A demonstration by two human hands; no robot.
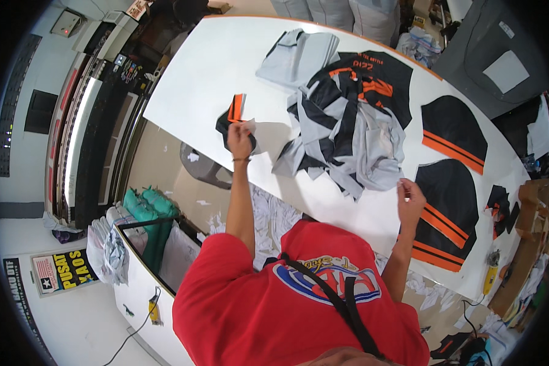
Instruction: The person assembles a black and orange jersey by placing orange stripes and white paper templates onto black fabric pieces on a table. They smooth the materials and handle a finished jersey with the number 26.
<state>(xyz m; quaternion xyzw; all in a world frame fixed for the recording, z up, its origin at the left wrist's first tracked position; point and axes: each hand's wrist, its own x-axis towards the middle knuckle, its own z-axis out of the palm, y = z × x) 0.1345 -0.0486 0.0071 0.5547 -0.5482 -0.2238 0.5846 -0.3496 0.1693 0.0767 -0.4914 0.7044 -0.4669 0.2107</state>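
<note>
My left hand is closed on a small black fabric piece with orange stripes, held over the left part of the white table. Its lower part hangs beside my fingers. My right hand is raised at the near right, fingers curled together; whatever they pinch, if anything, is too small to make out. It lies between a heap of grey and black fabric pieces and a black sleeve-shaped piece with orange stripes. Another striped black piece lies farther back.
Folded grey fabric and a black printed panel lie at the table's far side. A yellow corded tool rests at the right edge. Fabric scraps cover the floor below. A long machine stands at left.
</note>
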